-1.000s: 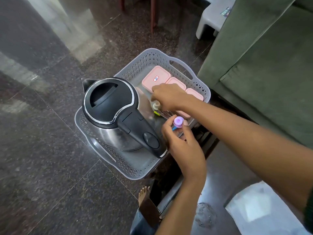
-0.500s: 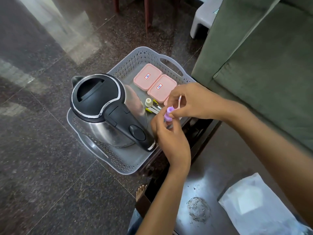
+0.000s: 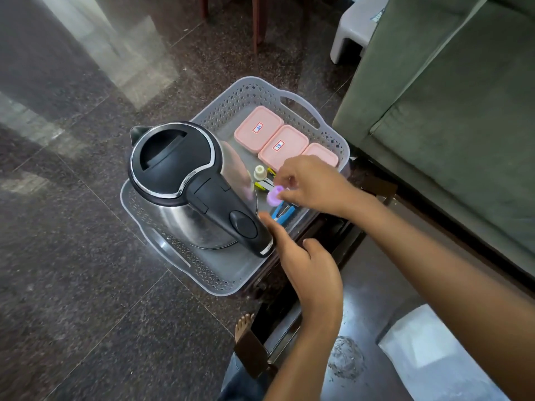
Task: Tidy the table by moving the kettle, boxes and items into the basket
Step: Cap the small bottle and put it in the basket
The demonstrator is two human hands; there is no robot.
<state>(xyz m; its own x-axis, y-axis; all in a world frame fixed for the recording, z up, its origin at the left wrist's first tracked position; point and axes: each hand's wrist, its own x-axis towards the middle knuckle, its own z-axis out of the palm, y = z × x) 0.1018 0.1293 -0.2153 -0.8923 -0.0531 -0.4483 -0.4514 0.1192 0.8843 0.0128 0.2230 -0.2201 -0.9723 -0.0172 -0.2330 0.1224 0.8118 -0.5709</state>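
Observation:
A grey perforated basket [image 3: 292, 98] rests on the corner of a dark table. Inside it stands a steel kettle [image 3: 185, 180] with a black lid and handle. Three pink lidded boxes [image 3: 282, 147] lie in a row at its far side. Small items lie between them: a cream cap [image 3: 260, 172], yellow clips [image 3: 265, 185] and blue clips [image 3: 283, 213]. My right hand [image 3: 312, 183] is over the basket and pinches a small purple cap [image 3: 275, 195] at its fingertips. My left hand [image 3: 304, 267] hovers beside the kettle handle, fingers loosely apart, holding nothing.
A green sofa [image 3: 451, 125] stands close on the right. A white plastic bag [image 3: 434, 354] and a dusty patch [image 3: 346, 361] lie on the dark table [image 3: 376, 285] near me. A white stool [image 3: 356, 27] and wooden chair legs are at the back. Dark stone floor is on the left.
The purple cap passed from my left hand's fingers to my right hand, which now holds it over the basket. My left hand drew back toward me and opened.

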